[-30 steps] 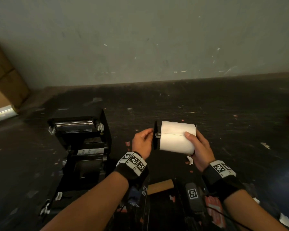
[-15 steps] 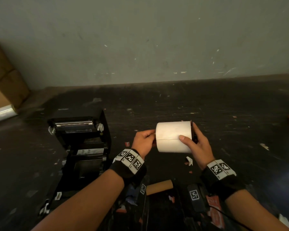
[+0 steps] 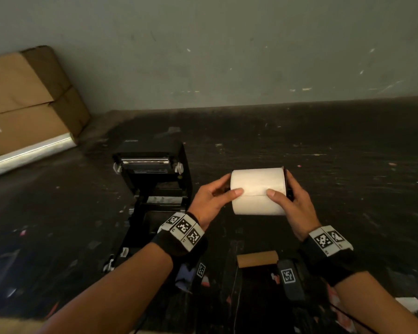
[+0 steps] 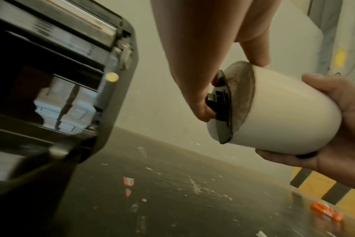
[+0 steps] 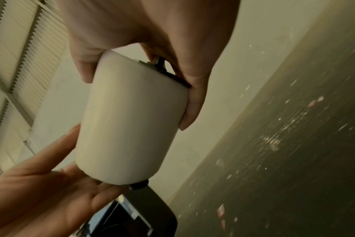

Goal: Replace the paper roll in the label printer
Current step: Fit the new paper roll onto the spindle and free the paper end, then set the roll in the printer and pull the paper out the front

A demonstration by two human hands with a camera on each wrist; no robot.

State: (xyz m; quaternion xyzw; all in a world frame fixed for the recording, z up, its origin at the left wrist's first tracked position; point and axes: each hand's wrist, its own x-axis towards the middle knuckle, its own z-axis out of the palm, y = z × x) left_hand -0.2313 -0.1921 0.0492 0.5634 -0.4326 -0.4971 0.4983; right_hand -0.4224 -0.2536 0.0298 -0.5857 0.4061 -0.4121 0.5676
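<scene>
From the head view, both hands hold a white paper roll [image 3: 258, 191] in the air above the dark desk [image 3: 323, 165]. The left hand [image 3: 210, 198] grips the left end, with its thumb lying on the front of the roll. The right hand [image 3: 292, 203] grips the right end, where a thin black disc [image 3: 285, 182] sits against the paper. The black label printer [image 3: 155, 179] stands open on the desk just left of the hands, apart from the roll. A bare brown cardboard tube [image 3: 257, 258] lies near the person, below the roll. Brown boxes [image 3: 27, 102] sit far left by the wall.

From the left wrist view, the left hand [image 4: 203, 64] pinches a black plastic holder [image 4: 221, 104] at the end of the roll [image 4: 284, 115]. The right hand [image 4: 338, 128] wraps the far end. The printer [image 4: 57, 83] is on the left.

From the right wrist view, the right hand [image 5: 152, 40] curls around the top of the roll [image 5: 130, 125]. The left hand [image 5: 57, 184] cups the bottom end.
</scene>
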